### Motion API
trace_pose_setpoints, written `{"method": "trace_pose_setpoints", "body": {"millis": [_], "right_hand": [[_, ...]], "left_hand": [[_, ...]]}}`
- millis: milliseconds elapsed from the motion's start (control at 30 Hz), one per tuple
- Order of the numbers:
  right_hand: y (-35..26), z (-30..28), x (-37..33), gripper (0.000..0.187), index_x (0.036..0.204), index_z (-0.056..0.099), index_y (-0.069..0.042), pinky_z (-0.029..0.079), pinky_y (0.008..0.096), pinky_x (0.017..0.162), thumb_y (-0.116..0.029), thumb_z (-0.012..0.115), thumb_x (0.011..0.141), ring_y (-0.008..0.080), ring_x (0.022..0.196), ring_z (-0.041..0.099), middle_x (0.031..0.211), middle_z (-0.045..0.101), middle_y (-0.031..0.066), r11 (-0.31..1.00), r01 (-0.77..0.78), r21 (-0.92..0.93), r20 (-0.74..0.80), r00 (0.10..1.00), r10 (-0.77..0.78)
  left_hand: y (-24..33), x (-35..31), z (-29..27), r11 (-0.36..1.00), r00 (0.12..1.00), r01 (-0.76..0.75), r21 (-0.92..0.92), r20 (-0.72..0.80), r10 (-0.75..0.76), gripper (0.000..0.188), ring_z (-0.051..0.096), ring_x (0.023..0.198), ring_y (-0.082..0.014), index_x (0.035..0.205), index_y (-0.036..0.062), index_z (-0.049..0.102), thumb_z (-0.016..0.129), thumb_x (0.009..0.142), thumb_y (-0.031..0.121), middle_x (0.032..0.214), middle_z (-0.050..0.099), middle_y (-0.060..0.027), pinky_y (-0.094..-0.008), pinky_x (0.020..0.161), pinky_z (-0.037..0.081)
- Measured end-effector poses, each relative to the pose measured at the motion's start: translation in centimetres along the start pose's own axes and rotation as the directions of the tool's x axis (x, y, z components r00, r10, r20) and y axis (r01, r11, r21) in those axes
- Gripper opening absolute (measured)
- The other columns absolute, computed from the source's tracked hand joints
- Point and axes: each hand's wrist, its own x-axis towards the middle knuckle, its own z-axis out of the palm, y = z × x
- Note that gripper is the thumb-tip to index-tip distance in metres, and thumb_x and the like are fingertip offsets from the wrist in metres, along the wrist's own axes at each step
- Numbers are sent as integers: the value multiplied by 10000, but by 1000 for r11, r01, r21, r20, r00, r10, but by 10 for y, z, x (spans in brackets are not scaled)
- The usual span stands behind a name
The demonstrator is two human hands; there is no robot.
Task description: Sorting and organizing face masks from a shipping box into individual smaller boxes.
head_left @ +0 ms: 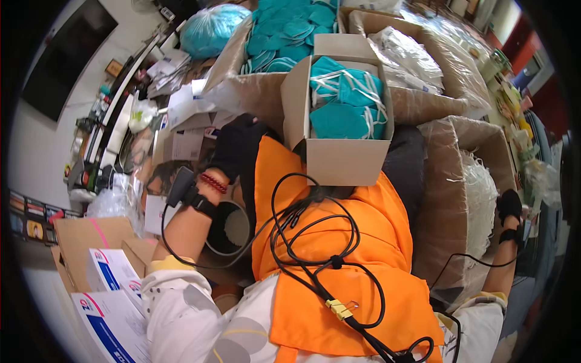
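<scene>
Open box of masks at the lap, a hand out to either side
The pale cardboard box (346, 162), holding teal masks (345, 91) with white straps, sits over the orange apron (369, 242); the black-gloved left hand (235, 145) is left of it, the black-gloved right hand (509, 207) near a carton (445, 199) of white strands (478, 202); whether either grip is released or clenched, I cannot tell

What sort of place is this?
Probably a home living room used as a workspace: it has a wall screen, big open cartons and teal masks in a box.
</scene>
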Motion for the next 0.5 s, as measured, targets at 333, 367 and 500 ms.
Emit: {"method": "trace_pose_setpoints", "body": {"millis": [333,367,500], "right_hand": [[-25,-34,-33,611,1141,614,-49,443,404,983,-234,817,595,343,1150,549,1176,619,169,971,4,237,-37,999,5],[-26,-30,-37,618,1156,613,-53,438,399,995,-219,813,596,338,1163,543,1181,618,166,975,-45,217,-31,998,53],[-21,-47,-53,537,1147,631,-69,428,390,1016,-197,778,647,320,1184,548,1227,615,153,964,60,258,54,996,-76]], "left_hand": [[126,102,51,818,861,-508,-271,-128,492,485,618,1057,-331,1223,89,594,728,757,95,1160,641,-136,-389,939,482],[130,106,58,833,866,-496,-244,-62,497,530,614,1065,-339,1252,89,575,735,746,91,1180,633,-139,-397,946,478],[139,116,71,857,881,-473,-206,-106,461,396,622,1024,-349,1108,77,669,700,713,71,1083,670,-155,-402,932,482]]}}
